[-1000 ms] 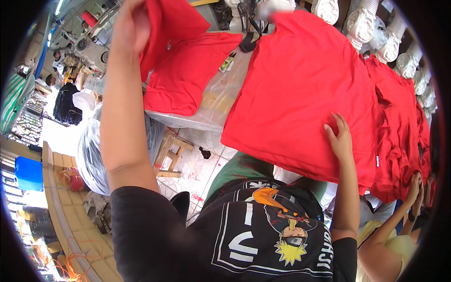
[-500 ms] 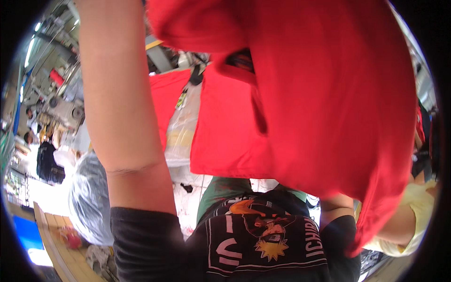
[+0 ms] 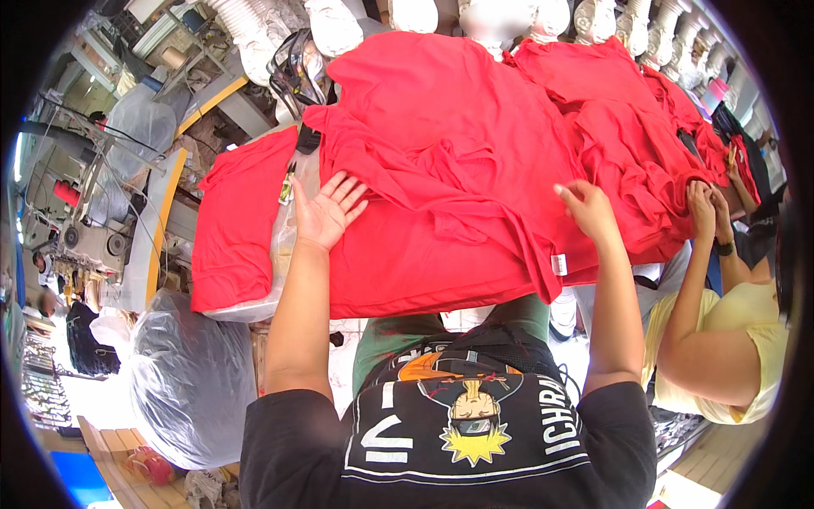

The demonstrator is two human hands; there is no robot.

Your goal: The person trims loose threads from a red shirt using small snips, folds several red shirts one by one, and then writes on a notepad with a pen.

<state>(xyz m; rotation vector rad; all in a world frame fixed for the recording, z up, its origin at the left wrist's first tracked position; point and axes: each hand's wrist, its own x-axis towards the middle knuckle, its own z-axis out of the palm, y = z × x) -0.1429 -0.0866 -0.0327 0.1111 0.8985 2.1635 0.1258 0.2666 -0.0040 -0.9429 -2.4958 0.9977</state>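
Observation:
A red shirt (image 3: pixel 458 153) lies spread and wrinkled over a stack of red cloth on the table in front of me. At its near right edge a small white label (image 3: pixel 559 265) shows. My left hand (image 3: pixel 329 212) is open, palm up with fingers spread, beside the shirt's left edge. Above the shirt's right part, my right hand (image 3: pixel 588 209) has loosely bent fingers, with thumb and forefinger apart and no cloth visible between them. A folded red piece (image 3: pixel 242 225) sits on the left, on plastic wrapping.
To the right, a person in a yellow top (image 3: pixel 721 339) handles more red garments (image 3: pixel 627 144). White balusters (image 3: pixel 413 15) line the far side. A large clear plastic bag (image 3: pixel 191 382) stands at my left, near a yellow-edged table (image 3: pixel 165 225). A black bag (image 3: pixel 297 72) lies behind the cloth.
The red shirt, held up before me earlier, has come down onto the stack. Both my arms have lowered, and my hands are now visible and apart from the cloth.

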